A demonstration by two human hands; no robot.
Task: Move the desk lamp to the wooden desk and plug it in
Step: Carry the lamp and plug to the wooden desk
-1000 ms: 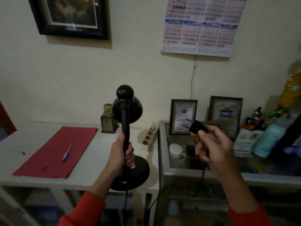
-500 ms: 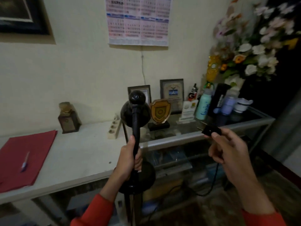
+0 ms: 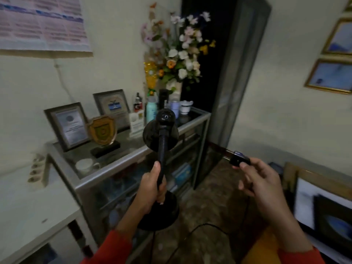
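The left hand [image 3: 150, 189] gripped the lamp [image 3: 161, 149] by its bendy neck (base-heavy, likely); the right hand [image 3: 262, 185] pinched the light plug [image 3: 239, 160].

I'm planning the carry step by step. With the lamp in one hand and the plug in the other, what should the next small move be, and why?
Probably keep carrying and look for the wooden desk. The left hand grips the lamp by its neck, clear of any surface, the right hand pinches the plug, and the cord hangs loose. No wooden desk is in view.
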